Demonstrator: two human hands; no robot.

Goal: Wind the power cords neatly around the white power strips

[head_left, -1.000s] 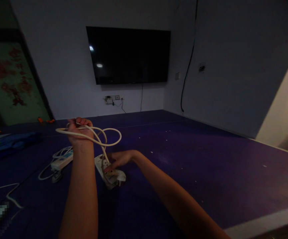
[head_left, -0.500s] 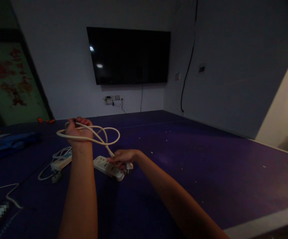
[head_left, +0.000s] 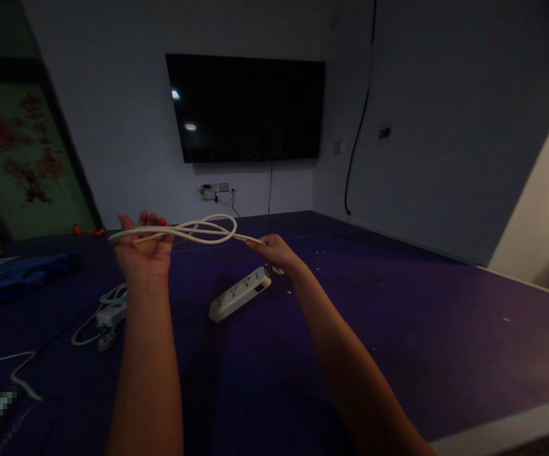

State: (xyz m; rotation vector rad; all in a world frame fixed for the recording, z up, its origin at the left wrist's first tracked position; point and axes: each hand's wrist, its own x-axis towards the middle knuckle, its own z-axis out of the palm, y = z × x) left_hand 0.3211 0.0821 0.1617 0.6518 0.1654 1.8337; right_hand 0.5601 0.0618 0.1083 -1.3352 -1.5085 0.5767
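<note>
Above the white power strip (head_left: 240,296), two bare hands are holding a pale cord (head_left: 212,242) in loose, flattened loops. Up and to the strip's left, the left hand (head_left: 142,256) is facing palm up, its fingers relaxed and slightly curled, with the loops lying across them rather than being gripped tightly. Just above the strip's right end, the right hand (head_left: 277,250) is pinching the cord. The strip itself is tilting, right end higher, over the purple surface (head_left: 397,310); whether it is touching that surface, I cannot tell. Good handling is probably depending on a light, steady pinch, on left fingers curling enough to stop loops slipping off, and on turns lying side by side without crossing. Pulling hard could be swinging the strip, so slack beside it is worth having. Left of the strip, a second power strip (head_left: 113,311) is lying well apart.
</note>
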